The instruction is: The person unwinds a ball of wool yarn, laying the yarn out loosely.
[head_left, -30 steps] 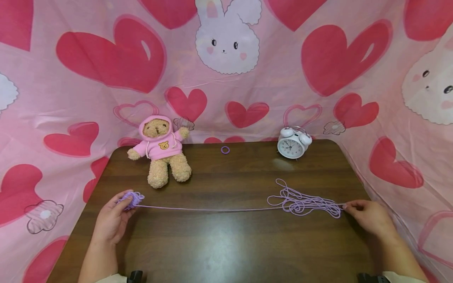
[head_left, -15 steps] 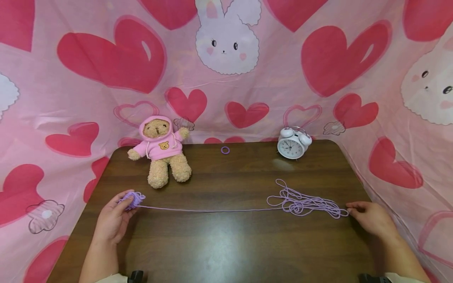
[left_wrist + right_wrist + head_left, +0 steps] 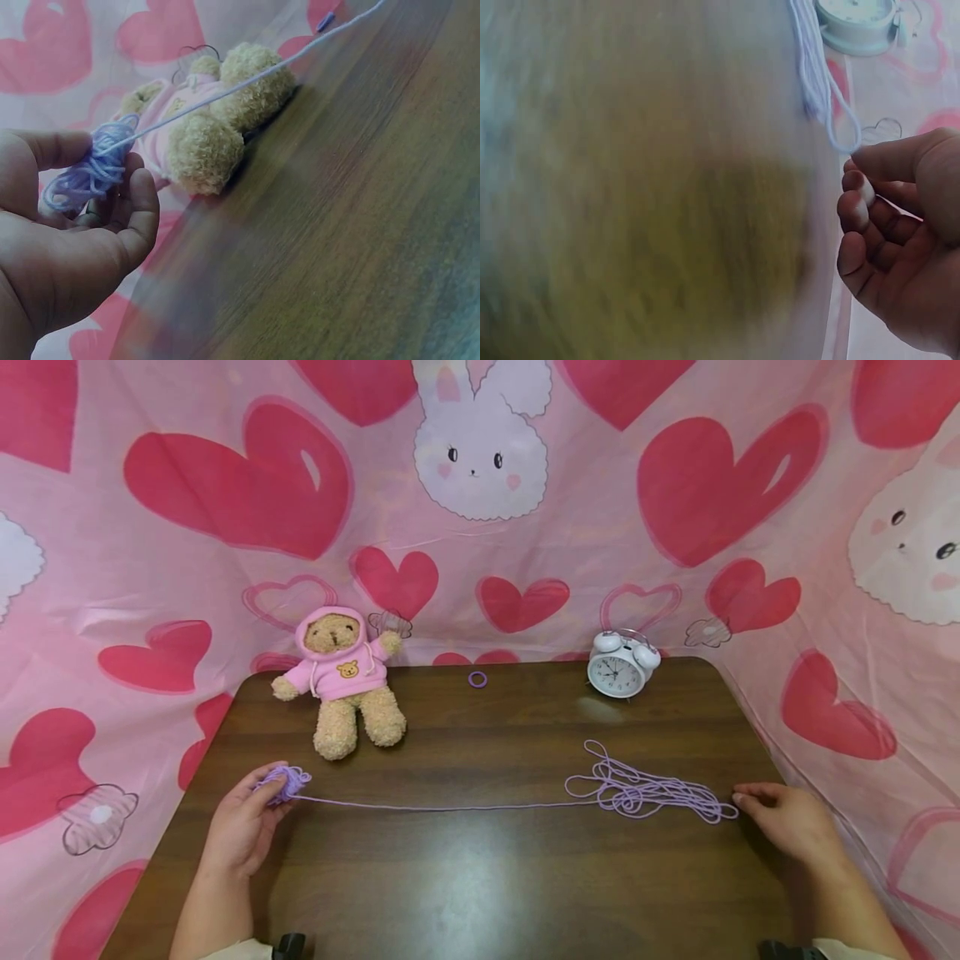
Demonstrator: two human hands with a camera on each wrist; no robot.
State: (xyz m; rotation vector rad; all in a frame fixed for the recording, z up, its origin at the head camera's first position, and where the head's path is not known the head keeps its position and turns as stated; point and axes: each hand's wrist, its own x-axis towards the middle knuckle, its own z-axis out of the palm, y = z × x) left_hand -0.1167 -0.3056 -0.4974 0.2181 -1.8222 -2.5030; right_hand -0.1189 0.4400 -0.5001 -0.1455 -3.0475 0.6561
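Note:
My left hand (image 3: 246, 818) pinches a small tangled bundle of lilac yarn (image 3: 283, 783) between thumb and fingers, at the left of the table. From it a single strand runs right to a looser heap of looped yarn (image 3: 645, 789) on the tabletop. In the left wrist view the bundle (image 3: 97, 169) shows between thumb and fingertips. My right hand (image 3: 787, 818) is beside the heap's right end, fingers loosely curled. In the right wrist view a yarn loop (image 3: 844, 139) ends right at its thumb tip, with no yarn showing between the fingers.
A teddy bear (image 3: 347, 672) in a pink hoodie sits at the back left of the brown wooden table (image 3: 480, 877). A purple ring (image 3: 477, 679) lies at the back middle, and a white alarm clock (image 3: 618, 668) stands at the back right. Heart-patterned cloth (image 3: 480, 543) surrounds the table.
The yarn's right end has been drawn slightly rightward into a loop, and the right fingers have come off it. The strand has slackened a little. The left hand has barely moved.

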